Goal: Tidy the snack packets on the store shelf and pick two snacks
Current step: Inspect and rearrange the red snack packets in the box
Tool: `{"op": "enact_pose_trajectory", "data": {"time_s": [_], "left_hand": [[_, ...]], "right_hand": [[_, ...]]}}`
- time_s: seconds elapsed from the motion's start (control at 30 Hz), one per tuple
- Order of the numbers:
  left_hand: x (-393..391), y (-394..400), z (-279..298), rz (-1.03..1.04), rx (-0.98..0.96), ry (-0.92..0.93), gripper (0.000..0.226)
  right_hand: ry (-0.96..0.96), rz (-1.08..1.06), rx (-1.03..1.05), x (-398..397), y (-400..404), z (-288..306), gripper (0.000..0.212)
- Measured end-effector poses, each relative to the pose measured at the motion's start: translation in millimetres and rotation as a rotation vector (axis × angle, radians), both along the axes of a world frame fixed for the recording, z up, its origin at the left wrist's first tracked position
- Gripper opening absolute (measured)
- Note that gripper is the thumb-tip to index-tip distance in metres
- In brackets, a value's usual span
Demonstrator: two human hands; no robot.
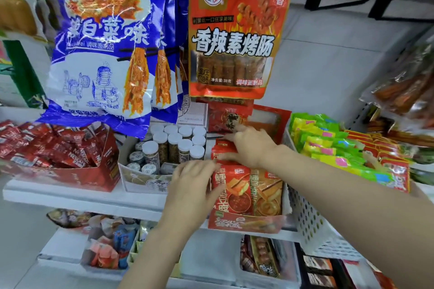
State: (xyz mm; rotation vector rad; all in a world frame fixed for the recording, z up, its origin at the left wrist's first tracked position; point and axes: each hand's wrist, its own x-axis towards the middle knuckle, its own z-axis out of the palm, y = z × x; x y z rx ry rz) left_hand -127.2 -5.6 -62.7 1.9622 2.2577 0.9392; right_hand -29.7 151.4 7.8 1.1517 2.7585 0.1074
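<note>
- Snack packets (244, 192) stand in a row inside a red display box (244, 223) at the lower centre of the frame, on the front edge of the white shelf (70, 195).
- My left hand (192, 183) rests against the left side of the front packet, fingers fairly straight and together, thumb edge at the packet's top corner; I can't tell whether it truly grips anything.
- My right hand (249, 148) lies palm-down over the tops of the packets further back, fingers extended toward the left, pressing on them rather than closing round one.
- The front packets show a red half and an orange-brown half with large Chinese characters; blur keeps me from reading them.
- In the upper centre hangs an orange bag (234, 37) printed 香辣素烤肠, with 38克 near its bottom.
- In the upper left hang blue-and-white bags (103, 42) with big white characters, partly readable as 白菜味.
- At the left, a red carton (70, 171) holds sachets marked NESCAFE.
- Between that carton and my left hand stands a box of white-capped jars (173, 143).
- At the right, a white perforated basket (312, 225) holds green and yellow packs (328, 145).
</note>
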Motion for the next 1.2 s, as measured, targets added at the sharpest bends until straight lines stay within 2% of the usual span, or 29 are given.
{"op": "enact_pose_trajectory", "data": {"time_s": [0.07, 0.17, 0.2, 0.27, 0.37, 0.5, 0.53, 0.6, 0.67, 0.73, 0.8, 0.87, 1.1, 1.2], "left_hand": [[2, -4, 0, -0.038, -0.037, 0.047, 0.062], [8, -9, -4, -0.155, -0.064, 0.137, 0.08], [9, -10, -7, -0.173, -0.086, 0.18, 0.082], [7, -11, -12, -0.155, -0.115, 0.217, 0.087], [3, -9, -16, -0.119, -0.081, 0.178, 0.085], [7, -9, -13, -0.121, 0.012, 0.074, 0.069], [9, -11, -13, -0.127, 0.015, 0.04, 0.071], [9, -14, -13, -0.15, -0.019, 0.047, 0.087], [7, -17, -16, -0.185, -0.073, 0.113, 0.103], [4, -18, -16, -0.216, -0.077, 0.167, 0.104], [1, -19, -15, -0.211, -0.046, 0.229, 0.099], [1, -17, -16, -0.208, -0.035, 0.272, 0.099], [11, -6, -23, -0.161, -0.082, 0.213, 0.093], [13, 1, -22, -0.133, -0.071, 0.197, 0.087]], "right_hand": [[0.183, -0.036, -0.158, 7, -3, 11, 0.07], [0.507, -0.038, -0.07, 30, -14, 28, 0.046], [0.533, -0.029, -0.024, 41, -23, 29, 0.039], [0.445, -0.014, 0.008, 63, -41, 26, 0.031], [0.304, -0.032, -0.033, 85, -67, 10, 0.034], [0.534, -0.079, -0.137, 85, -83, -17, 0.053], [0.607, -0.102, -0.155, 81, -84, -24, 0.048], [0.763, -0.14, -0.168, 72, -81, -39, 0.026], [0.854, -0.187, -0.192, 66, -76, -45, 0.023], [0.899, -0.266, -0.274, 64, -70, -47, 0.017], [0.902, -0.32, -0.318, 63, -67, -48, 0.013], [0.804, -0.299, -0.278, 63, -67, -53, 0.013], [0.552, -0.281, -0.108, 62, -58, -27, 0.02], [0.476, -0.277, -0.008, 68, -45, -5, 0.033]]}}
